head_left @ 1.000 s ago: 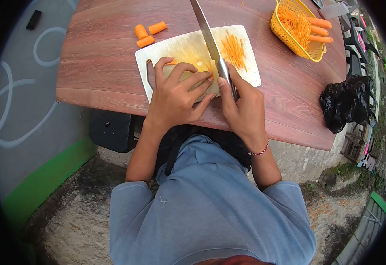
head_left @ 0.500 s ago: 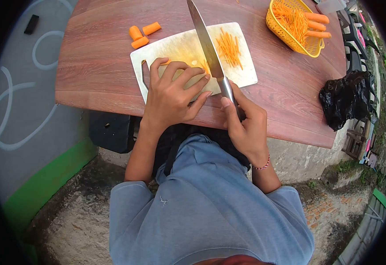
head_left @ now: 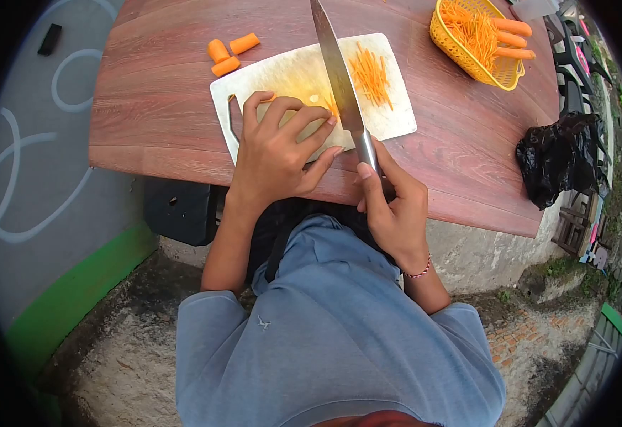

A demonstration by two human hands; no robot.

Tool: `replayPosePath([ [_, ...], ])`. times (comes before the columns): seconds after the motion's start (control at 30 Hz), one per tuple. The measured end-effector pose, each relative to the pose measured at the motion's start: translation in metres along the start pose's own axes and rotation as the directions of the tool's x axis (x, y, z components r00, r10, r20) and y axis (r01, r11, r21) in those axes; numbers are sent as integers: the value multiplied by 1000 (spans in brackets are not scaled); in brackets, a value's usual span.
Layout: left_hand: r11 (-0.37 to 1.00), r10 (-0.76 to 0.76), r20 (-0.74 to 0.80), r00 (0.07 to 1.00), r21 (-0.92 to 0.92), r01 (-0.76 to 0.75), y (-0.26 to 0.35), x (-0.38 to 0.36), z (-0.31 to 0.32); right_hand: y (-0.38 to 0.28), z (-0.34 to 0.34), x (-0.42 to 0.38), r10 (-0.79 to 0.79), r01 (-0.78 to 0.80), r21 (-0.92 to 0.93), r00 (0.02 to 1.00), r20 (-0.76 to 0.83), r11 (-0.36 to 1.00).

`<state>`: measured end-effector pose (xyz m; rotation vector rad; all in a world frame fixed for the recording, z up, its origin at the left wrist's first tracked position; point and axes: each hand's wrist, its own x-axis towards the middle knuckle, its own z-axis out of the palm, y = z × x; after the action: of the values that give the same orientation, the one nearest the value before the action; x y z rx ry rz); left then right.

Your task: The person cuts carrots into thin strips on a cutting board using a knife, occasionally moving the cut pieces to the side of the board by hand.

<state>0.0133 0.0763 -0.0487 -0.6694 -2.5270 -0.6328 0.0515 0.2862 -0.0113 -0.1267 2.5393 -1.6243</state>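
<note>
Knife [head_left: 338,71] drawn back, right hand [head_left: 400,210] wrapped round its handle [head_left: 366,151], left hand [head_left: 279,153] half-curled over cutting board [head_left: 297,75], its hold unclear

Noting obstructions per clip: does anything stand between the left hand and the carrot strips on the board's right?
The knife in the right hand extends over the board, between the left hand and those carrot strips.

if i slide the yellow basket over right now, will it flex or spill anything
The basket probably flexes a little, since it looks thin and is full of holes. The three carrots jut over one side, so they may roll or drop off if it tilts. The shreds are heaped loosely and could spill with a jolt.
</note>
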Motion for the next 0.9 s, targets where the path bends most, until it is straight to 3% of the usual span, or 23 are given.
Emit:
replayPosePath([
  [0.9,1000,3,11,1000,-1,-3,-1,0,1,4,2,-2,48,-48,22,999,1,999],
])
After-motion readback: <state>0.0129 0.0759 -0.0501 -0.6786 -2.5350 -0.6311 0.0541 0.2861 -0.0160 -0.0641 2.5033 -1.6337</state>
